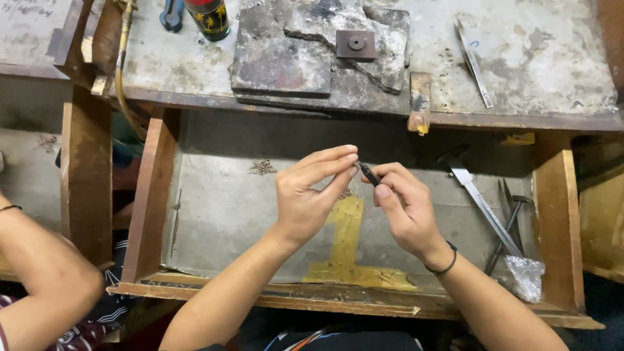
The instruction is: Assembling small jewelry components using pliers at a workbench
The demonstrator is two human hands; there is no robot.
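Note:
My left hand (311,192) and my right hand (402,205) meet over an open wooden drawer (151,208) lined with grey metal. The right hand grips a small dark tool (368,173) by its handle, its tip pointing up and left toward the left fingertips. The left thumb and forefinger pinch something tiny right at the tool's tip; it is too small to make out. A small cluster of fine brown metal bits (345,194) shows just under the left fingers. A black band circles my right wrist.
In the drawer lie a small pile of metal bits (262,168), a yellow patch (343,247), a metal file (481,201), pliers (509,224) and a crumpled plastic bag (523,276). The bench above holds a scorched slab (312,52), tweezers (473,62) and a can (208,18). Another person's arm (39,273) is at left.

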